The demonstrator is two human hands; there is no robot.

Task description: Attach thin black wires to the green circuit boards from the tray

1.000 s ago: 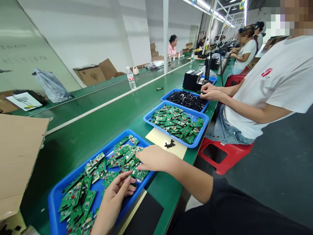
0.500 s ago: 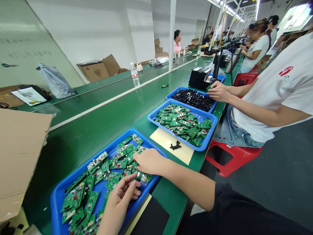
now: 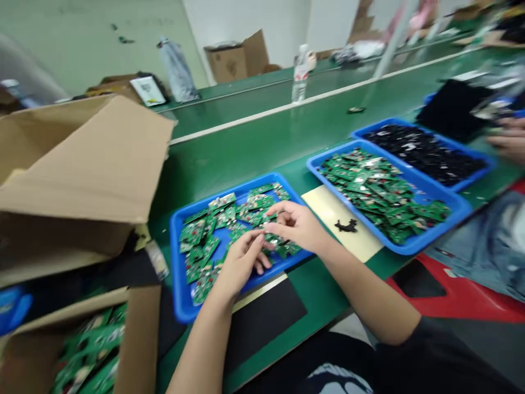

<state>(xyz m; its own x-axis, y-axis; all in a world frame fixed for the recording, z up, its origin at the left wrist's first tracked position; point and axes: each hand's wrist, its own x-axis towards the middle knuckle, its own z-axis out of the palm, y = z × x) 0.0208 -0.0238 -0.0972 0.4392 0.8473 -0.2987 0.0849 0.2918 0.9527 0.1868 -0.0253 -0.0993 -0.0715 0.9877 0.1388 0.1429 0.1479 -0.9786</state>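
The left hand (image 3: pixel 240 268) and right hand (image 3: pixel 297 227) meet over green circuit boards (image 3: pixel 205 241) in a blue tray (image 3: pixel 177 273) on the counter (image 3: pixel 262 158). Their curled fingers (image 3: pixel 274 218) nearly close; any hold is too blurred to tell. Many boards lie in the tray; more boards (image 3: pixel 88 350) fill a cardboard box (image 3: pixel 141 328) nearby.

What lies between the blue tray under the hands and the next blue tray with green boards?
The head view shows a cream card between the near tray and the middle tray, with a small black piece lying on it.
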